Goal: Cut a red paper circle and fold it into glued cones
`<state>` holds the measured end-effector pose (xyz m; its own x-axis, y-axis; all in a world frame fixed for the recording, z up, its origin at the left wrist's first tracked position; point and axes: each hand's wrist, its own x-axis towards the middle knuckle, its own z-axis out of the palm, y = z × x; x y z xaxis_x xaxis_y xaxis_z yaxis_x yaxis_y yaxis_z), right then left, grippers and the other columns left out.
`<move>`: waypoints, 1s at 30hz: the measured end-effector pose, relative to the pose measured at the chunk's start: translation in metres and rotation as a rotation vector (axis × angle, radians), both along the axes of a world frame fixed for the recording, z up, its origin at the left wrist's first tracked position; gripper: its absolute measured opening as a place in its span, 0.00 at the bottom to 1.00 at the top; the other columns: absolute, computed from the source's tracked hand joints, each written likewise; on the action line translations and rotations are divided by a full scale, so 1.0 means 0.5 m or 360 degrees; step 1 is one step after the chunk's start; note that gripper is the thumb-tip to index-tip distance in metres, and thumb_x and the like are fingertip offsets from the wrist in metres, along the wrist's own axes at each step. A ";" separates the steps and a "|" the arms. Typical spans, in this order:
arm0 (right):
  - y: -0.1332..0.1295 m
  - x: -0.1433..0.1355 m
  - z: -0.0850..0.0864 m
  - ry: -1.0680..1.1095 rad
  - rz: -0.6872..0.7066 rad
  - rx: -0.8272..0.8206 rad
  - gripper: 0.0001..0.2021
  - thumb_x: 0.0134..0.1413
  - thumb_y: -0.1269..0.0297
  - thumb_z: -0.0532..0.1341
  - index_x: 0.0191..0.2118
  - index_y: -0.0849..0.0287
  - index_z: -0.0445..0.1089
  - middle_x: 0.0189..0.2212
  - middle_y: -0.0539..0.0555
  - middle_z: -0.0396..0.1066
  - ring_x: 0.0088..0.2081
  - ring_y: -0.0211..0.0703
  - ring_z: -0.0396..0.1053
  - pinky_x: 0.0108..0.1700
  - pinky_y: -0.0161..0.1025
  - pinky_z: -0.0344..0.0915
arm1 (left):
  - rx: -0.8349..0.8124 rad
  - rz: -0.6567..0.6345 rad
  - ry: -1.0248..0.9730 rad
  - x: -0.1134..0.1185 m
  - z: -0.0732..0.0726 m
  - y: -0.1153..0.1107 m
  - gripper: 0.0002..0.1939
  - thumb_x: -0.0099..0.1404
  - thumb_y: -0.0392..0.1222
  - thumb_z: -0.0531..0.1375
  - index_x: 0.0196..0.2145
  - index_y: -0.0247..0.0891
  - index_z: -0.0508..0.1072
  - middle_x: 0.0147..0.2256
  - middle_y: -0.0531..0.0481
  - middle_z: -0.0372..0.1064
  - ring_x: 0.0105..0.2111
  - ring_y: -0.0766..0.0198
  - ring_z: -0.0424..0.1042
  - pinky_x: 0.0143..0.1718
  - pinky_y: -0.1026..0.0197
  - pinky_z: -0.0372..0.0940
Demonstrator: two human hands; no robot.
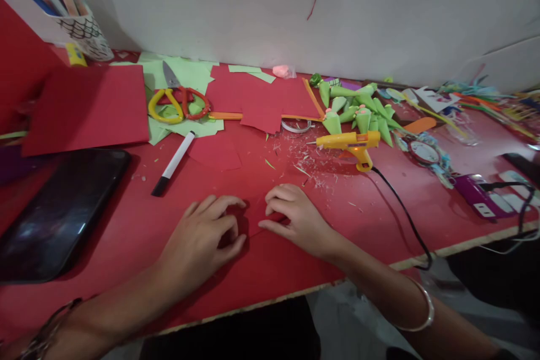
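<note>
On the red table [337,197], near its front edge, lies a red paper piece [257,216] that blends with the tabletop. My right hand [295,219] is curled over its right side, with a bit of red paper between thumb and fingers. Left of it, my left hand [206,230] has its thumb and fingers bent but apart, with nothing visible between them. A marker [174,163] with a black cap lies beyond my left hand. The yellow glue gun [350,142] rests on its side past my right hand.
Scissors [179,102] lie on green paper [196,70] at the back, beside red sheets [93,104]. A black phone [63,208] is at left, a pen cup [90,36] behind. Green paper cones [348,104] and a purple power strip [481,197] stand right.
</note>
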<state>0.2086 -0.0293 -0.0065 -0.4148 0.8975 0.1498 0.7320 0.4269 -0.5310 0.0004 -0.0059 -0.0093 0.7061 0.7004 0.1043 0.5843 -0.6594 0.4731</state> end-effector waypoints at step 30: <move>0.014 -0.011 0.018 -0.0038 0.0449 -0.0061 0.06 0.53 0.61 0.59 0.32 0.52 0.73 0.36 0.49 0.63 0.41 0.38 0.59 0.54 0.45 0.42 | -0.0082 -0.0328 -0.0095 -0.021 0.016 0.005 0.06 0.59 0.45 0.57 0.29 0.42 0.71 0.39 0.53 0.71 0.40 0.62 0.66 0.40 0.58 0.59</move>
